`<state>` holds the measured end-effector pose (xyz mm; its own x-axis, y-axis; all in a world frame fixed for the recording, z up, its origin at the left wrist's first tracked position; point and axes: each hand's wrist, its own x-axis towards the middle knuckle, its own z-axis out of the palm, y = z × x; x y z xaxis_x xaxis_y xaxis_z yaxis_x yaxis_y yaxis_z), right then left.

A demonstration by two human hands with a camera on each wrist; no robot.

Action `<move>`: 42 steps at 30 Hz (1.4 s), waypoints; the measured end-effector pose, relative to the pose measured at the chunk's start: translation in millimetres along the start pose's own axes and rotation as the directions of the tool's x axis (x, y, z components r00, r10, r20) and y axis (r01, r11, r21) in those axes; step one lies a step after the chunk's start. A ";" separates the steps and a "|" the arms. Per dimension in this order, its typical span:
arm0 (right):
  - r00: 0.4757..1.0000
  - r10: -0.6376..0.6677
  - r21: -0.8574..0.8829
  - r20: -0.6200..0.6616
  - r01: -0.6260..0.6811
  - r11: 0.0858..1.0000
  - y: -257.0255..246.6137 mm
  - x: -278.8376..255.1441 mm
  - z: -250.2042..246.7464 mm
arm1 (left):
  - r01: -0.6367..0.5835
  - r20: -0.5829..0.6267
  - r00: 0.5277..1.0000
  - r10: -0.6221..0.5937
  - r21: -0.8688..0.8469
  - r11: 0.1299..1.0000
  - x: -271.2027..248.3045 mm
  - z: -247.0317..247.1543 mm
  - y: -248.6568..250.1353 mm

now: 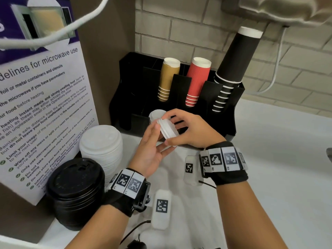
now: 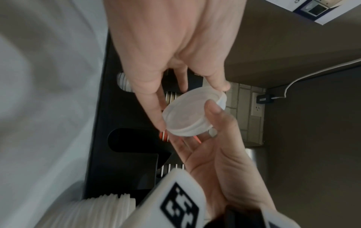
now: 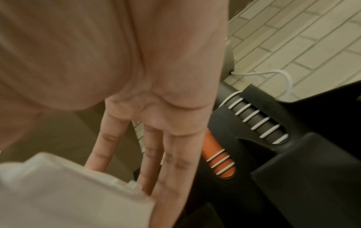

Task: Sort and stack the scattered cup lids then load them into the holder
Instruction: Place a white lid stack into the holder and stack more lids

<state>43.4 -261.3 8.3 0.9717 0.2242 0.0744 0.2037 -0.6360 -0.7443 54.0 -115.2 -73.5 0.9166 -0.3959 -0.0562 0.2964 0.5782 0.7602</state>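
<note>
In front of the black holder [image 1: 231, 112], both hands' fingers [image 2: 154, 111] pinch a short stack of translucent lids [image 1: 168, 128] by its rim; light, slippery, easily splayed.

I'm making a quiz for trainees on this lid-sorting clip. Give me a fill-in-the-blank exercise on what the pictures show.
1. The small stack of translucent lids is held by ____ hands.
2. In the black holder, the cups between the tan cups and the black cups are ____.
3. The stack of black lids stands beside a taller stack of ____ lids.
4. The left hand lies ____ the translucent lids, palm up.

Missing words: both; red; white; under
</note>
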 end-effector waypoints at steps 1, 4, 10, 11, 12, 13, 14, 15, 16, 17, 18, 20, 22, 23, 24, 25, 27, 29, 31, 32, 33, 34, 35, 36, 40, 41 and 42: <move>1.000 -0.016 -0.011 -0.007 0.016 1.000 -1.6 5.0 -0.8 | -0.018 -0.031 0.999 0.016 -0.038 0.999 1.7 0.9 1.0; 0.992 -0.088 -0.065 -0.092 0.082 0.995 -4.2 28.4 -4.4 | -0.027 -0.147 0.989 0.005 -0.142 0.989 7.4 4.0 4.6; 0.982 -0.026 -0.373 -0.187 -0.046 0.927 1.4 89.7 -1.0 | 0.011 -0.319 0.946 -0.058 -0.146 0.989 8.5 -5.7 -0.5; 0.990 -0.001 -0.434 -0.142 -0.061 0.899 3.3 95.3 3.4 | 0.019 -0.333 0.941 -0.064 -0.135 0.991 7.1 -8.0 -1.4; 0.995 0.024 -0.506 -0.098 -0.070 0.860 5.4 99.5 8.2 | 0.026 -0.344 0.936 -0.069 -0.127 0.992 6.0 -9.7 -1.7; 0.997 0.046 -0.582 -0.069 -0.077 0.810 7.8 102.7 13.0 | 0.029 -0.353 0.933 -0.070 -0.119 0.992 5.0 -11.5 -1.2; 0.997 0.061 -0.650 -0.055 -0.083 0.755 10.4 105.1 17.0 | 0.030 -0.360 0.930 -0.068 -0.112 0.993 4.5 -12.9 -0.5; 0.996 0.071 -0.702 -0.050 -0.085 0.707 13.0 106.3 20.4 | 0.030 -0.365 0.929 -0.067 -0.107 0.994 4.0 -14.1 0.1; 0.996 0.077 -0.738 -0.043 -0.084 0.669 15.6 107.1 23.0 | 0.032 -0.367 0.928 -0.068 -0.102 0.994 3.6 -15.0 0.5; 0.996 0.082 -0.765 -0.033 -0.078 0.639 18.0 107.5 25.4 | 0.035 -0.368 0.927 -0.068 -0.097 0.995 3.1 -15.3 0.8; 0.996 0.087 -0.786 -0.025 -0.073 0.614 20.5 107.6 27.1 | 0.038 -0.367 0.927 -0.070 -0.094 0.995 2.4 -15.1 0.7; 0.995 0.101 -0.814 -0.018 -0.073 0.576 23.9 106.7 29.4 | 0.052 -0.364 0.928 -0.080 -0.086 0.995 0.7 -14.7 -0.1; 0.994 0.106 -0.828 -0.022 -0.078 0.556 26.2 105.6 31.3 | 0.063 -0.361 0.929 -0.086 -0.076 0.995 -0.6 -14.5 -0.9; 0.995 0.099 -0.823 -0.030 -0.081 0.563 26.5 104.5 32.1 | 0.066 -0.361 0.929 -0.087 -0.071 0.995 -1.3 -14.4 -1.1; 0.995 0.084 -0.811 -0.045 -0.086 0.578 26.7 103.4 32.7 | 0.068 -0.362 0.928 -0.087 -0.066 0.996 -1.7 -14.1 -1.4; 0.996 0.064 -0.800 -0.061 -0.087 0.593 26.7 102.2 33.4 | 0.069 -0.364 0.927 -0.087 -0.063 0.996 -2.1 -13.9 -1.7; 0.998 0.037 -0.802 -0.059 -0.069 0.594 26.5 99.7 36.5 | 0.073 -0.366 0.926 -0.090 -0.059 0.996 -2.7 -13.5 -2.6; 0.999 0.032 -0.817 -0.033 -0.045 0.574 26.2 97.8 41.6 | 0.079 -0.363 0.927 -0.094 -0.057 0.995 -3.7 -12.5 -3.1; 0.999 0.028 -0.810 -0.022 -0.035 0.585 24.3 95.3 45.2 | 0.085 -0.362 0.927 -0.099 -0.055 0.995 -3.8 -11.2 -4.2; 0.999 0.027 -0.795 -0.019 -0.031 0.605 21.7 92.9 45.6 | 0.088 -0.363 0.927 -0.101 -0.053 0.995 -3.9 -10.9 -4.8; 1.000 0.019 -0.763 -0.023 -0.030 0.646 18.6 89.3 44.2 | 0.091 -0.362 0.926 -0.103 -0.050 0.995 -4.1 -10.3 -5.2; 0.999 0.002 -0.704 -0.050 -0.036 0.709 15.1 83.2 41.2 | 0.093 -0.360 0.927 -0.105 -0.049 0.994 -4.1 -9.8 -5.6; 0.993 -0.025 -0.615 -0.112 -0.049 0.787 11.7 74.5 36.8 | 0.096 -0.355 0.929 -0.107 -0.050 0.994 -3.9 -9.7 -6.1; 0.974 -0.053 -0.498 -0.219 -0.065 0.865 9.8 63.0 30.9 | 0.099 -0.348 0.931 -0.111 -0.053 0.994 -3.8 -9.8 -6.6; 0.870 0.109 -0.199 -0.482 -0.230 0.953 26.7 2.4 -5.9 | 0.106 -0.340 0.933 -0.115 -0.044 0.993 -4.2 -14.1 -7.2; 0.868 0.202 -0.205 -0.454 -0.322 0.924 36.1 -14.4 -14.4 | 0.107 -0.339 0.934 -0.115 -0.043 0.993 -4.2 -15.3 -7.0; 0.853 0.280 -0.213 -0.440 -0.402 0.890 45.5 -30.3 -21.7 | 0.107 -0.338 0.934 -0.115 -0.043 0.993 -4.1 -15.9 -7.0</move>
<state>25.8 -313.0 -13.4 0.9386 -0.3119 0.1472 -0.1839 -0.8137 -0.5514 52.5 -106.3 -88.9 0.9128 -0.1956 -0.3585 0.4039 0.5626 0.7214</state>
